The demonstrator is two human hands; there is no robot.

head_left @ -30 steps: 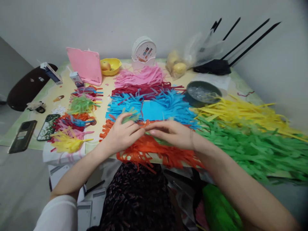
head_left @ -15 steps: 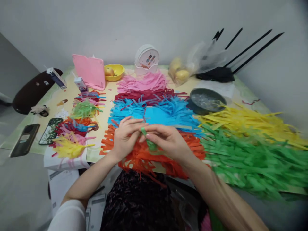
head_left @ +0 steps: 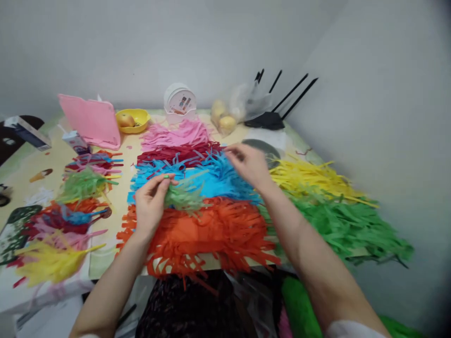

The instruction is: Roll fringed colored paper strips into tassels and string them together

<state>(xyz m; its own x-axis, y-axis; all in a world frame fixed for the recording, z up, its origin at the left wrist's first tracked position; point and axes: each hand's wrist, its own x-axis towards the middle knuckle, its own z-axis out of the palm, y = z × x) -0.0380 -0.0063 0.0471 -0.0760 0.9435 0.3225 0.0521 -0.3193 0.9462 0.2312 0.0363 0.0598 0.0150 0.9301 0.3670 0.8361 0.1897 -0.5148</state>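
Observation:
My left hand [head_left: 151, 203] pinches the rolled end of a green fringed paper tassel [head_left: 183, 197], whose strips fan out to the right over the orange fringed sheet [head_left: 207, 232]. Behind it lies the blue fringed sheet [head_left: 211, 176]. My right hand [head_left: 248, 162] hovers over the blue sheet's right end, close to the dark bowl [head_left: 266, 149]; its fingers are curled and blurred, and I cannot make out anything in them.
Green [head_left: 338, 225], yellow [head_left: 310, 176], dark red [head_left: 176, 152] and pink [head_left: 176, 134] fringed sheets cover the table. Finished tassels [head_left: 82, 185] lie at the left beside a phone [head_left: 10, 230]. A pink case [head_left: 89, 119], yellow fruit bowl [head_left: 136, 119], white tub [head_left: 179, 102] and bagged fruit [head_left: 225, 117] stand at the back.
My hands have come apart: the right one let go of the green tassel and moved away up to the right over the blue sheet. The view swung right.

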